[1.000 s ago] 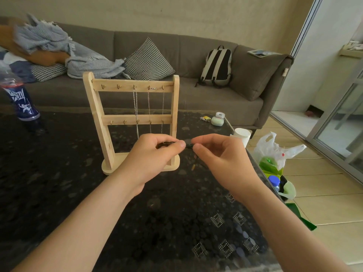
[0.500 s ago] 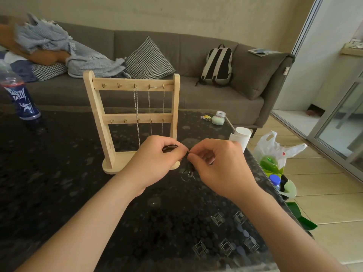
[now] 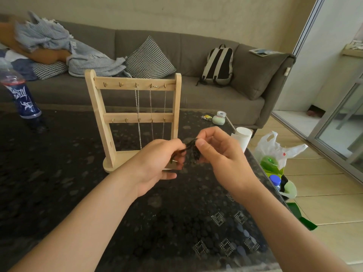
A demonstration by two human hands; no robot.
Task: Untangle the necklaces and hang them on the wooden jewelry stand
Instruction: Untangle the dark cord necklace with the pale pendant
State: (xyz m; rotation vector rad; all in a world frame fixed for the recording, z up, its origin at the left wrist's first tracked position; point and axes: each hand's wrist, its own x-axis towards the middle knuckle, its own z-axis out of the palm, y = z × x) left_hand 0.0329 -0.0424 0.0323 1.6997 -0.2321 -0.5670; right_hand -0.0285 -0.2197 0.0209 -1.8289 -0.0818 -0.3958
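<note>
I see the dark speckled tabletop (image 3: 59,183) spread beneath both hands. The pale wooden two-bar jewelry stand (image 3: 98,107) sits upright just beyond the left hand (image 3: 157,163). The right hand (image 3: 222,154) meets the left above the table. Thin silver chains (image 3: 138,107) hang from the stand's top hooks, behind the knuckles. Both hands pinch the tangled dark cord necklace (image 3: 193,148), which is bunched between their fingertips.

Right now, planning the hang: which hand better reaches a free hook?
Probably left: the left hand pinches the dark necklace nearer the stand's free left hooks; the right hand sits farther right.
</note>
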